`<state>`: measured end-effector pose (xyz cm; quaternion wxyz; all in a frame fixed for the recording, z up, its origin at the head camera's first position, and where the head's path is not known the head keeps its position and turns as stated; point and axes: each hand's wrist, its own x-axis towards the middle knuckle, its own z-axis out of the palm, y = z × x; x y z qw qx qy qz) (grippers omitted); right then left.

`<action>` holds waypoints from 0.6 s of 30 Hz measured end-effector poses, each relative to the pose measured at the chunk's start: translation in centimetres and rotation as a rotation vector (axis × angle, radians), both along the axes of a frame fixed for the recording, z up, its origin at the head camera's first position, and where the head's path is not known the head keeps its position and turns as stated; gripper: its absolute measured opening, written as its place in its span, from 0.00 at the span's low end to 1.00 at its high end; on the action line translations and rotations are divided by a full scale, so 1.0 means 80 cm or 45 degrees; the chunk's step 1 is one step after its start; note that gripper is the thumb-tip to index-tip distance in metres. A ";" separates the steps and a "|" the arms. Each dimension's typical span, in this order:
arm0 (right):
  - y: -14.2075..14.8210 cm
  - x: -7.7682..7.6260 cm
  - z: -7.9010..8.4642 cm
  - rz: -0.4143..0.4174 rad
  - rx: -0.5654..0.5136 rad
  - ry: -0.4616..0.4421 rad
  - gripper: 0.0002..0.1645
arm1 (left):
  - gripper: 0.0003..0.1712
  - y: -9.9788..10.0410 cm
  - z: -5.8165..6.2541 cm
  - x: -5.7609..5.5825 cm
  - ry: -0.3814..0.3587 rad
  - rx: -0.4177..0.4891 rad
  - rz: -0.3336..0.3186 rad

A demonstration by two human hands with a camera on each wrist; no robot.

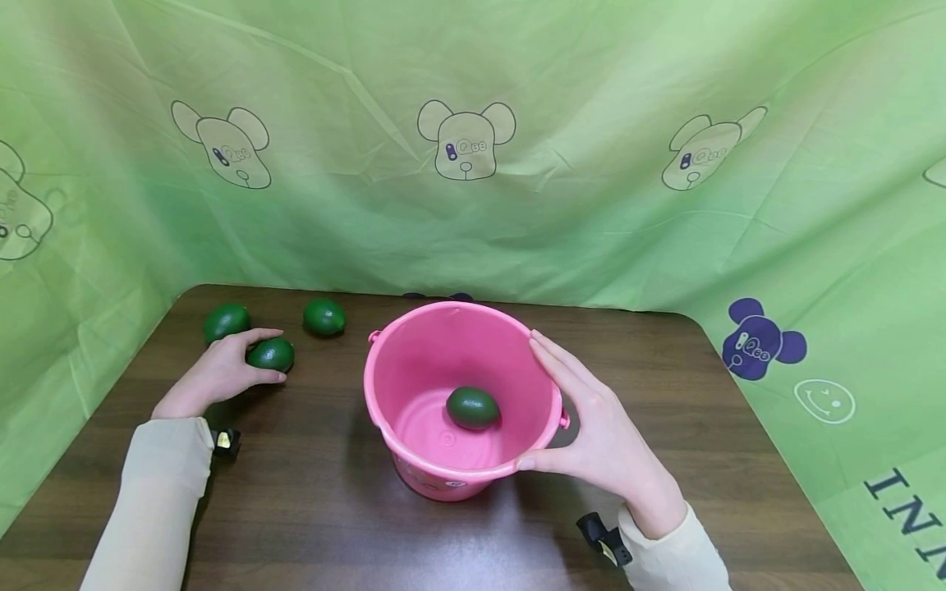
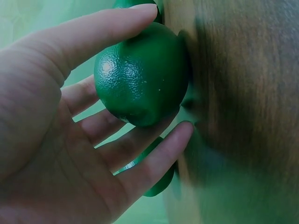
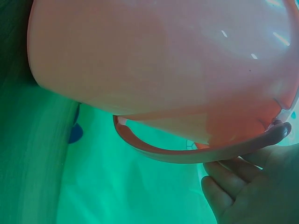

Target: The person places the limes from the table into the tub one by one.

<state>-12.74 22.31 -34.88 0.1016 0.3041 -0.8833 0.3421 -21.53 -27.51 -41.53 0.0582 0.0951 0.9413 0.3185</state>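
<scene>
My left hand (image 1: 222, 369) is at the table's left side, thumb and fingers round a green lime (image 1: 272, 355). In the left wrist view the thumb lies along one side of this lime (image 2: 142, 77), with the fingers spread behind it. A second lime (image 1: 226, 322) sits just beyond that hand, and a third lime (image 1: 323, 317) lies a little to the right. My right hand (image 1: 602, 423) holds the pink bucket (image 1: 461, 474) by its right side, thumb on the near rim and fingertips farther back on the rim. One dark green lime (image 1: 473, 408) rests on the bucket's bottom.
The bucket stands upright in the middle of the brown wooden table (image 1: 310, 492). Its handle (image 3: 177, 155) hangs down on the far side in the right wrist view. A green printed curtain (image 1: 576, 230) encloses the table's back and sides.
</scene>
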 end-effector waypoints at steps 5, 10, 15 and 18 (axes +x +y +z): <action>0.000 0.000 -0.001 0.000 -0.001 0.000 0.78 | 0.43 0.000 0.001 0.000 -0.004 -0.006 0.002; 0.000 0.000 -0.002 0.002 -0.006 -0.003 0.78 | 0.43 0.000 0.000 0.000 0.003 -0.010 0.005; 0.000 0.000 -0.002 0.005 -0.006 0.000 0.78 | 0.42 -0.001 -0.002 0.000 0.008 -0.017 0.008; 0.000 0.000 -0.002 0.000 0.000 0.001 0.78 | 0.42 0.000 -0.003 -0.001 0.009 -0.016 0.010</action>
